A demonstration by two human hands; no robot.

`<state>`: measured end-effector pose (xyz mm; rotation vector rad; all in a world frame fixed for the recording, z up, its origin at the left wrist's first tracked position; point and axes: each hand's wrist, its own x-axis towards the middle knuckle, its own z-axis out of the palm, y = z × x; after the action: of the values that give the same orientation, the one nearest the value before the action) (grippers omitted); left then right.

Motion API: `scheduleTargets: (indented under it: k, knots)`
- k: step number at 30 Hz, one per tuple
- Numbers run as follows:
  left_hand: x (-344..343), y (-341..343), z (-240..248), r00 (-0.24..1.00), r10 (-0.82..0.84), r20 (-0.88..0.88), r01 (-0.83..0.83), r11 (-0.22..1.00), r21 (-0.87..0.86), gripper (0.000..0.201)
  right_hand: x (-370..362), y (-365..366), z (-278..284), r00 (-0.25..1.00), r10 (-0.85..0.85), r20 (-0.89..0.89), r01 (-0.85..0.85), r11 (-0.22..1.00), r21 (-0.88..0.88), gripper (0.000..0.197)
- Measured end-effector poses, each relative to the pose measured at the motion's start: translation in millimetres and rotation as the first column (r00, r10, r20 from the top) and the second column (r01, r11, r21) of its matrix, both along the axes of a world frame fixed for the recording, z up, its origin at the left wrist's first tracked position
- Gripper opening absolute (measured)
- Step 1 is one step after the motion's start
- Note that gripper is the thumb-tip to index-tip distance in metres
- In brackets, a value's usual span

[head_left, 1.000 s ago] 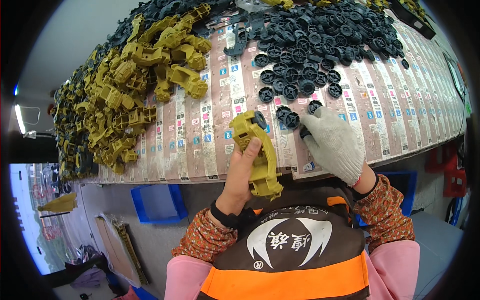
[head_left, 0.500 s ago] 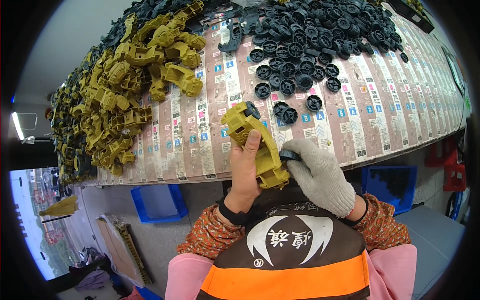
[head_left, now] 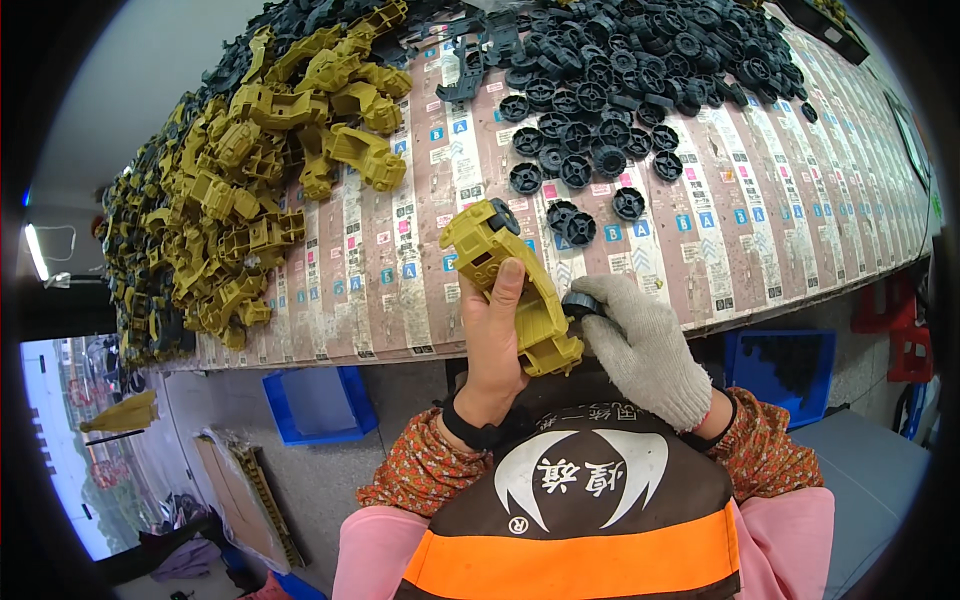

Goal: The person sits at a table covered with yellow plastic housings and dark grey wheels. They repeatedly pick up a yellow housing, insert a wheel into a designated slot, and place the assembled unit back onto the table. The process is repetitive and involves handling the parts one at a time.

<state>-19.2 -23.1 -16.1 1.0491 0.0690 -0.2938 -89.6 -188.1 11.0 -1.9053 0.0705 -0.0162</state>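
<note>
I held 1 yellow plastic toy car body (head_left: 535,310) aslant above the table edge, its far end leaning left, its near end showing open hollows. 1 dark fitted wheel (head_left: 506,217) sat at its far end. On my right I pinched 1 loose black wheel (head_left: 580,303), tilted, just beside the near half; contact was unclear.

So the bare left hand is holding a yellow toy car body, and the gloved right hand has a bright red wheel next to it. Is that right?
Not quite: in the head view the wheel is dark, almost black, not bright red. The bare left hand does hold the yellow toy car body, with the gloved right hand holding that wheel next to it.
</note>
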Motion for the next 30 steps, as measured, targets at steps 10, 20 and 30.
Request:
scheduleTargets:
  k: [10,20,30]
  knots:
    - [-3.0,-0.4,-3.5,0.996,0.044,0.077,-0.048,0.997,0.054,0.040,-12.6,5.3,1.6,0.982,0.085,0.168,-0.042,0.970,-0.241,0.041]
    - [-13.4,-2.5,-2.2,0.951,-0.165,0.261,0.165,0.986,0.022,0.057,-12.2,0.2,17.6,0.986,0.167,0.000,-0.159,0.939,-0.304,0.036]
    - [22.7,18.1,18.7,0.703,-0.711,-0.010,0.637,0.623,0.455,0.064,26.5,-44.0,41.3,0.939,0.189,0.288,-0.115,0.960,-0.256,0.052]
